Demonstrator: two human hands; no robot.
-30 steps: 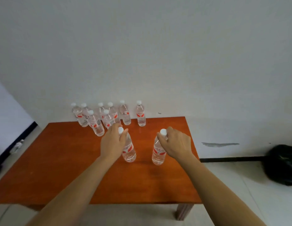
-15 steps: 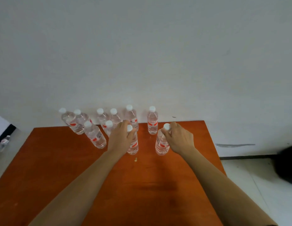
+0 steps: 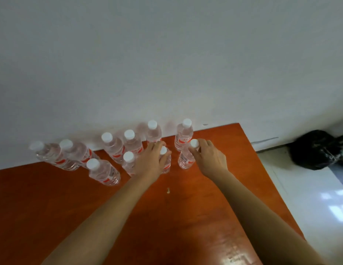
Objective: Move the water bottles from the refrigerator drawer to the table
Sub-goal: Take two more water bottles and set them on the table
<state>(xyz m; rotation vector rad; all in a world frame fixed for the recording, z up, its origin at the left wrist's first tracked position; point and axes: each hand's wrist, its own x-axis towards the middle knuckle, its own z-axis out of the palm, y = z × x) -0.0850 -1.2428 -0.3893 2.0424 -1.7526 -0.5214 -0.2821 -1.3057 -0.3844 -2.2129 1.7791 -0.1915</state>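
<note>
Several clear water bottles with white caps and red labels stand in a cluster at the far edge of the orange wooden table [image 3: 52, 207], against the white wall. My left hand [image 3: 150, 161] grips the neck of one bottle [image 3: 165, 163], its cap showing between my fingers. My right hand [image 3: 210, 158] pinches the top of another bottle [image 3: 186, 159] just in front of the rightmost back-row bottle [image 3: 184, 135]. Both held bottles stand upright with their bases on the table. The refrigerator drawer is out of view.
A black bag [image 3: 318, 150] lies on the pale floor to the right of the table, by the wall. A small pale crumb [image 3: 168, 190] sits on the tabletop between my forearms. The table's right edge runs diagonally beside my right arm.
Both hands carried their bottles farther back across the table, into the cluster near the wall. The camera moved closer and tilted down over the table.
</note>
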